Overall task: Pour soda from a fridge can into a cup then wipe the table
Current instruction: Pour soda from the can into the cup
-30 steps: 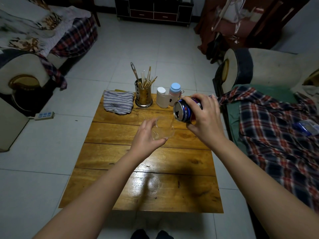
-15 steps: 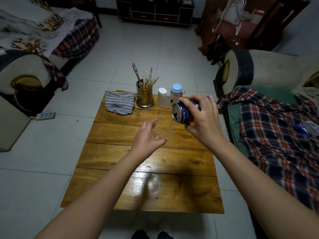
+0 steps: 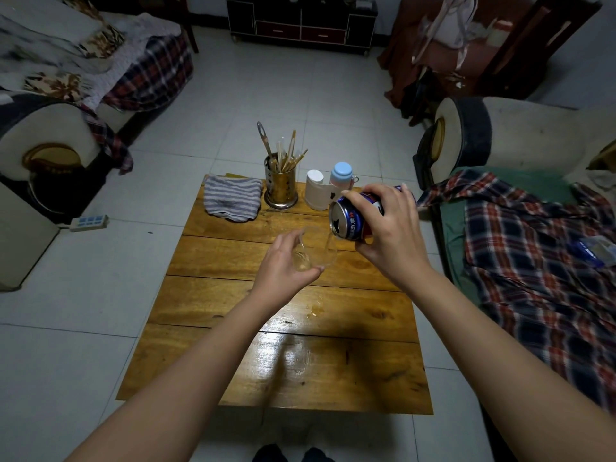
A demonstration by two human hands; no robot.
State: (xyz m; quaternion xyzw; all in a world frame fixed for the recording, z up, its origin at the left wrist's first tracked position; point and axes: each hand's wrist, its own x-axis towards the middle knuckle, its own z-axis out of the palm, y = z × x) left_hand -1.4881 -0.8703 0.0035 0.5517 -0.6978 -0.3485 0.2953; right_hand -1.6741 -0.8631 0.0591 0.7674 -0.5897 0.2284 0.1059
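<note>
My left hand (image 3: 283,265) grips a clear glass cup (image 3: 316,248) and holds it tilted above the wooden table (image 3: 233,301). In my right hand (image 3: 386,235) is a blue soda can (image 3: 350,220), tipped on its side with its open top facing left and its lower rim right at the cup's lip. A little clear liquid sits in the cup's bottom. A small wet spot (image 3: 315,310) shines on the table below the cup. A grey striped cloth (image 3: 231,200) lies folded at the table's far left corner.
A metal holder of chopsticks (image 3: 281,186), a white container (image 3: 316,191) and a blue-capped bottle (image 3: 341,176) stand along the table's far edge. A sofa with plaid cloth (image 3: 533,261) runs close along the right side. A power strip (image 3: 89,222) lies on the tiled floor, left.
The can has tipped further and dropped closer to the cup's rim. The cup stays in my left hand at about the same spot.
</note>
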